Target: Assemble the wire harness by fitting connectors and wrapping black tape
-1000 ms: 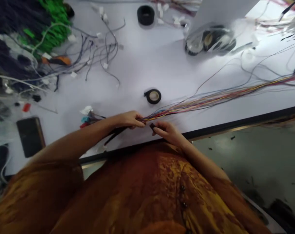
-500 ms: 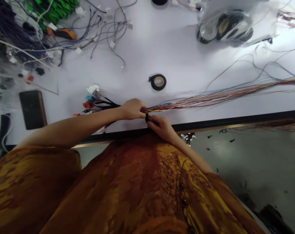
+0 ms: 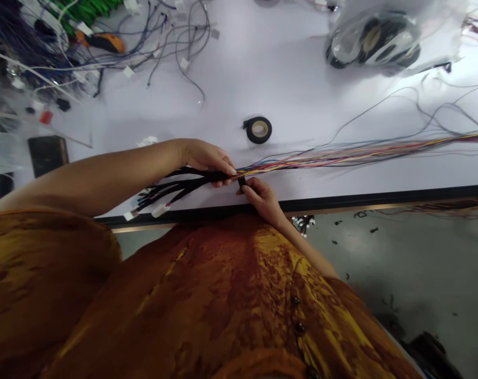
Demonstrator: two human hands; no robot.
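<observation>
My left hand [image 3: 212,161] is closed around a bundle of wires [image 3: 286,162], at the spot where black-wrapped branches [image 3: 183,185] meet the loose coloured strands. White connectors [image 3: 160,210] end some of these branches near the table edge. Just right of it, my right hand [image 3: 262,198] pinches a short strip of black tape [image 3: 242,183] that reaches up to the underside of the bundle. Behind the hands a roll of black tape [image 3: 259,130] lies flat on the table.
A dark phone [image 3: 48,154] lies at the left. An orange-and-black tool [image 3: 104,42] sits among tangled wires at the upper left. Tape rolls in a clear plastic bag [image 3: 375,42] lie at the upper right. The table's dark front edge [image 3: 365,199] runs close to my body.
My left hand has turned over, and its forearm has swung up away from the table edge. The black branches have shifted towards me. My right hand still pinches the tape.
</observation>
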